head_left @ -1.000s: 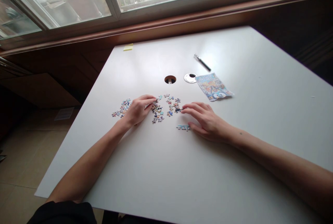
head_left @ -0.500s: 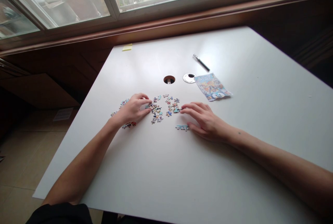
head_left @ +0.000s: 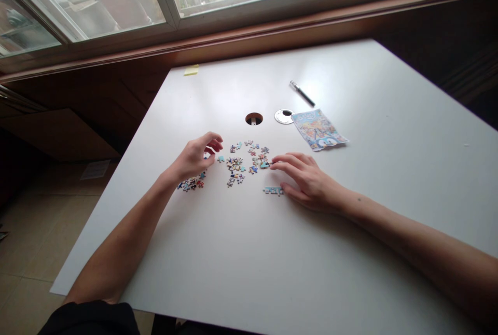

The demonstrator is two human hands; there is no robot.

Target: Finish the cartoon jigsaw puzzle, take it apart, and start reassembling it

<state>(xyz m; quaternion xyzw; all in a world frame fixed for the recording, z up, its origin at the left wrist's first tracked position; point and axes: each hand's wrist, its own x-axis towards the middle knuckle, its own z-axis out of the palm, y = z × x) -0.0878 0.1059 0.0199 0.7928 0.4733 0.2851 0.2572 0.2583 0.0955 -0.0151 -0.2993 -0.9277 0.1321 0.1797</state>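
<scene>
My left hand hovers over the left heap of jigsaw pieces, its fingers curved and apart with nothing seen between them. It hides part of that heap. Just right of its fingertips lies a single light-blue jigsaw piece. A middle cluster of jigsaw pieces is spread on the white table. My right hand rests on the table with fingers spread. Its fingertips are at the edge of the right cluster of jigsaw pieces, and its thumb is by a joined light-blue strip of pieces.
Behind my right hand lies a colourful picture sheet, beside a round metal cover and a black pen. A round cable hole opens in the white table. A yellow sticky note is at the far left corner.
My left hand has drawn back leftward and up from the middle cluster, leaving the light-blue piece lying alone on the table. My right hand stays in place.
</scene>
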